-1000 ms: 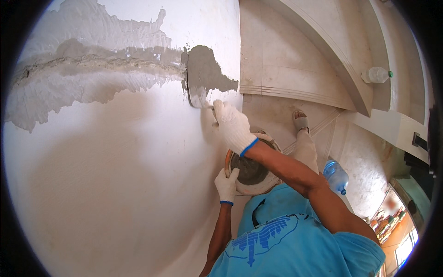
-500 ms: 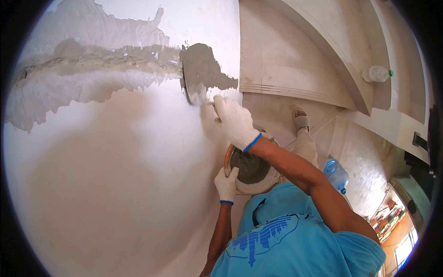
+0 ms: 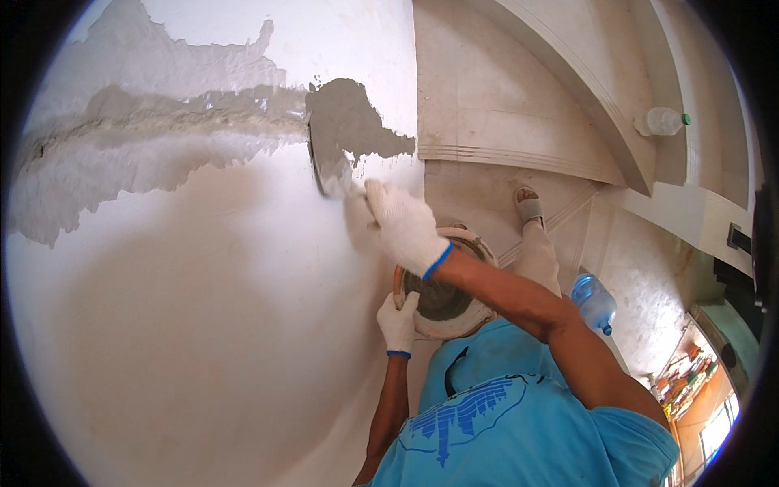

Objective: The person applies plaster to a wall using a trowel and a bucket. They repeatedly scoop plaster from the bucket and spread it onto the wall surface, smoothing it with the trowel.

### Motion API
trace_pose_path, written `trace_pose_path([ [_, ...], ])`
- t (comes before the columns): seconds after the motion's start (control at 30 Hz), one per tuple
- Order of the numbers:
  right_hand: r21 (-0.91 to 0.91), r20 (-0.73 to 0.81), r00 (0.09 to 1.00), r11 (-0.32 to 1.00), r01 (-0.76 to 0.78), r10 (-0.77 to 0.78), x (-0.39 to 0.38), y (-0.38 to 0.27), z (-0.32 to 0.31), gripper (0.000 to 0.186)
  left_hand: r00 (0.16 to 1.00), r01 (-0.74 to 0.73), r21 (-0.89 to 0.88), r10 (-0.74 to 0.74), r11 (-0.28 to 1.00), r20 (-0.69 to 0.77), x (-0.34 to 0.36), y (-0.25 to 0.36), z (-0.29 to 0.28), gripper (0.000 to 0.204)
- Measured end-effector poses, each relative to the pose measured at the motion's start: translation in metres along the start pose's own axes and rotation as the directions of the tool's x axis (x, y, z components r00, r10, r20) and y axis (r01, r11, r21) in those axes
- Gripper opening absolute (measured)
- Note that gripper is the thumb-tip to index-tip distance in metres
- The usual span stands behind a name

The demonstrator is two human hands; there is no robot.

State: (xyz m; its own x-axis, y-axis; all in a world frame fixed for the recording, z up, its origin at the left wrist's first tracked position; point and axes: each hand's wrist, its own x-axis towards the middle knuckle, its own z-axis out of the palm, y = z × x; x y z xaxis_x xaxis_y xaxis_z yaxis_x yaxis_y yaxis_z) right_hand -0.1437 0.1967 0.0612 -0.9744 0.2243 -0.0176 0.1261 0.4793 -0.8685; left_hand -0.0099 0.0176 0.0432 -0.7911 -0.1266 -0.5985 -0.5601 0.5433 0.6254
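Gripping trowel (image 3: 329, 158) w/ right hand (image 3: 403, 225) on wall (image 3: 203, 325) — left hand (image 3: 398, 321) clutches mortar pan (image 3: 442, 296), bottle (image 3: 594, 302) nearby.

Blue water bottle (image 3: 593, 301) by the leg; clear bottle (image 3: 659, 122) on ledge.

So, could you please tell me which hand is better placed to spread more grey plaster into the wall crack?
The right hand: it grips the trowel, whose blade lies against the wall at the crack's end. The left hand is lower, holding the pan of plaster.
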Motion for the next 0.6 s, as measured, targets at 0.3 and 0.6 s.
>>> trace_pose_path([
  [0.3, 0.07, -0.024, 0.998, 0.996, -0.048, 0.05, -0.015, 0.036, -0.026, 0.046, 1.0, -0.006, 0.035, 0.006, 0.999, -0.002, 0.002, -0.006, 0.0, 0.028],
  [0.6, 0.093, 0.064, 0.986, 0.982, -0.163, 0.157, 0.006, 0.042, -0.005, 0.052, 1.0, 0.014, 0.014, -0.014, 1.0, -0.023, -0.001, -0.011, 0.001, 0.028],
])
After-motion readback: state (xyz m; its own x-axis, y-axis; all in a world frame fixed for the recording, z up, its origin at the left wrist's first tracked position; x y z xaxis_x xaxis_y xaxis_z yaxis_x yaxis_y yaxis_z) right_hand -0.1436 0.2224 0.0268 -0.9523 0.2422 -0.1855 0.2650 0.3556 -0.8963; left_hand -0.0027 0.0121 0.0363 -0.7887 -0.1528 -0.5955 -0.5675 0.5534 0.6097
